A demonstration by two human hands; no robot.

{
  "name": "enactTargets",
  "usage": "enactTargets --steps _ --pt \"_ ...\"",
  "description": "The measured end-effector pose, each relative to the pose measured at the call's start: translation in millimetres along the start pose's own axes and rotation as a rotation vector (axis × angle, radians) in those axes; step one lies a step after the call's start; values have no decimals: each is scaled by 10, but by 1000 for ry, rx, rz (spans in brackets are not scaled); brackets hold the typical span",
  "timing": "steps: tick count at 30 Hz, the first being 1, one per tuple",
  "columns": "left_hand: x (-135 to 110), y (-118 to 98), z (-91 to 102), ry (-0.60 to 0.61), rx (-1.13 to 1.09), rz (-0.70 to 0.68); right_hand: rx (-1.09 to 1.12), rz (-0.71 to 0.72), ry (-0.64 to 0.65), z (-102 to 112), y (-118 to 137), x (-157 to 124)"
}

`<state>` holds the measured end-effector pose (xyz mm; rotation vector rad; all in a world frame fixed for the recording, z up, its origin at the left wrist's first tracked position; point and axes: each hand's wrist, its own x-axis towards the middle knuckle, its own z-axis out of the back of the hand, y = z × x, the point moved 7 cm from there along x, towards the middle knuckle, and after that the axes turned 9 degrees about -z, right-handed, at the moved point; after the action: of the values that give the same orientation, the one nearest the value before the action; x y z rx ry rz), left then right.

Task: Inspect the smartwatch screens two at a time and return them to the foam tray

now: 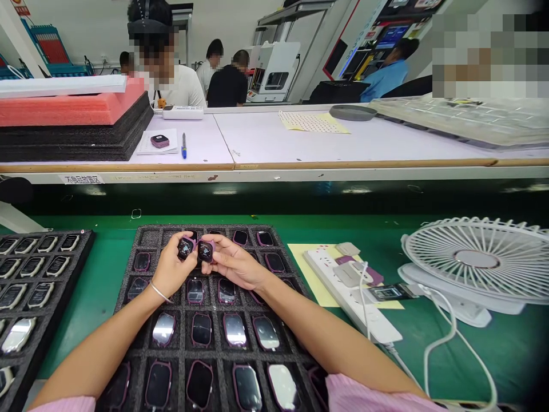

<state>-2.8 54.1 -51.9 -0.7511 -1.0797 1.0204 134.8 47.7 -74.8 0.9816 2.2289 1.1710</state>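
My left hand (171,266) is closed around a purple-cased smartwatch (186,247) with a lit watch face. Close beside it, my right hand (234,260) grips a second purple smartwatch (205,250), whose screen is lit too. Both watches are held upright, side by side, over the far part of a black foam tray (143,236). Purple watch bodies without straps, such as this dark-screened watch (199,384), lie in the tray's square slots. Some of the slots are hidden under my hands and forearms.
A second foam tray (64,286) with light-framed watches lies left. To the right are a power strip (355,297), white cables and a white fan (476,260). On the raised shelf are foam sheets (77,131), a pen (184,146) and another watch (160,141). Several people sit beyond.
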Motion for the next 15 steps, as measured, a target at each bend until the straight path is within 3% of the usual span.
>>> enactTargets --steps 8,13,15 --pt "23 71 -2 -33 -75 23 1 -19 -23 9 -57 44" --pt "12 261 -64 -49 -438 355 104 -81 -148 161 -81 81" --pt "-4 253 -92 -37 -585 425 139 -94 -187 220 -67 81"
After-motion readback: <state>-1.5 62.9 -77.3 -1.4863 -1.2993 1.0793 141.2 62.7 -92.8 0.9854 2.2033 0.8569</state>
